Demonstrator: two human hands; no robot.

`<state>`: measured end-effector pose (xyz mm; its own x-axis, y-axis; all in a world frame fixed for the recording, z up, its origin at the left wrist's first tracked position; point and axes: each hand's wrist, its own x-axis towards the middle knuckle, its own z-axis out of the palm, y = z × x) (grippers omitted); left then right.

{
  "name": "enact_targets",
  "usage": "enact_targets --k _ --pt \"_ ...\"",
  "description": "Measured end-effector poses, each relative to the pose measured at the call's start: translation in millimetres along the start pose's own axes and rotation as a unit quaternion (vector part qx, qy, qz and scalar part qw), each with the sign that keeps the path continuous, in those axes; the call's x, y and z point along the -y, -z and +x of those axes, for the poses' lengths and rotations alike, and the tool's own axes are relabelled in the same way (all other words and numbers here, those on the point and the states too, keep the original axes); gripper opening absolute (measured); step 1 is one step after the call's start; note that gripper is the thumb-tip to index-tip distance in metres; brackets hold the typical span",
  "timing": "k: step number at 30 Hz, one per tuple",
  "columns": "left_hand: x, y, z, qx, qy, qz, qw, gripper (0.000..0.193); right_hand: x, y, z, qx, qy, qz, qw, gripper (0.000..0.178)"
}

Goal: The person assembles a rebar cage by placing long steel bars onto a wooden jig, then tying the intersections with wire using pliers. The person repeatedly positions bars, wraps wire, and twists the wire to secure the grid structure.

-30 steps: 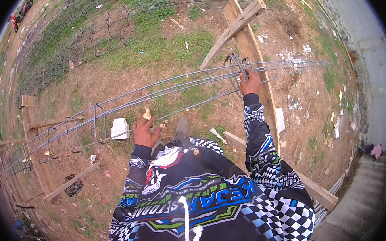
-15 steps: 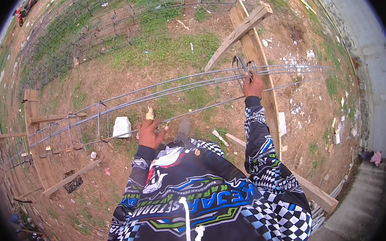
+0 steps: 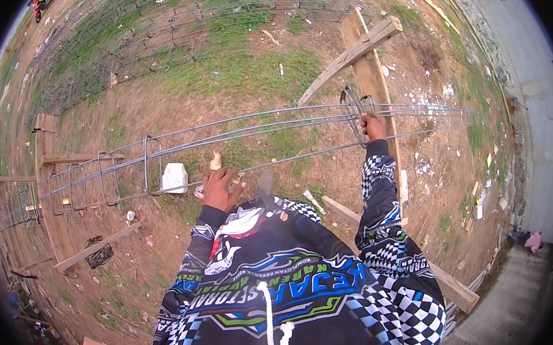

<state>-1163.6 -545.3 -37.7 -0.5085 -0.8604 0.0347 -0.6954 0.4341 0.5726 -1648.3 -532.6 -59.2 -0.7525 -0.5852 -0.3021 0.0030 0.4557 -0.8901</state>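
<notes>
My right hand (image 3: 373, 126) is closed around a bunch of bent steel stirrups (image 3: 353, 106), which hang around the long rebars (image 3: 280, 114) near the right wooden support. My left hand (image 3: 221, 189) is at the nearest rebar, fingers spread and apart over it. Something small and pale shows by its thumb, too small to name. Several rectangular stirrups (image 3: 145, 163) stand spaced along the rebars to the left of this hand. The rebars run from the left wooden support to beyond the right one.
A wooden plank (image 3: 374, 70) with a slanting brace (image 3: 348, 59) bears the rebars on the right; another wooden support (image 3: 45, 150) stands left. A white block (image 3: 174, 178) lies below the rebars. Finished rebar cages (image 3: 131, 47) lie on the grass beyond. A timber (image 3: 451, 287) lies at my right.
The whole view has turned slightly. My left hand's fingers look a little more spread. My right hand keeps its hold on the stirrups, near the same place along the rebars.
</notes>
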Motion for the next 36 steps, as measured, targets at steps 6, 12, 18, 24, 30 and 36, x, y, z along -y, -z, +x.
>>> enact_targets --k 6,12,18,24,30,36 --pt "-1.4 0.2 13.6 0.057 0.047 -0.043 0.996 0.045 -9.9 7.4 -2.5 0.008 0.032 0.005 0.999 0.020" --pt "-41.6 -10.1 111.3 -0.072 -0.118 0.041 0.990 0.059 -8.9 3.7 -1.7 -0.009 -0.001 0.055 0.998 0.022" --pt "-63.1 -59.9 182.3 0.119 -0.084 0.059 0.988 0.069 -18.0 5.5 -1.1 -0.040 0.024 0.045 0.998 0.022" --pt "-51.9 -78.8 187.2 0.114 -0.089 0.037 0.989 0.055 -11.0 0.6 -9.0 -0.024 0.017 0.095 0.995 0.022" --pt "-53.9 -78.9 182.5 0.119 -0.085 -0.003 0.989 0.045 -10.6 1.6 -6.5 -0.010 0.001 0.112 0.994 0.017" --pt "-48.1 -81.4 182.2 0.114 -0.095 -0.028 0.989 0.047 -12.5 4.1 -1.3 -0.004 -0.029 0.101 0.994 0.019"
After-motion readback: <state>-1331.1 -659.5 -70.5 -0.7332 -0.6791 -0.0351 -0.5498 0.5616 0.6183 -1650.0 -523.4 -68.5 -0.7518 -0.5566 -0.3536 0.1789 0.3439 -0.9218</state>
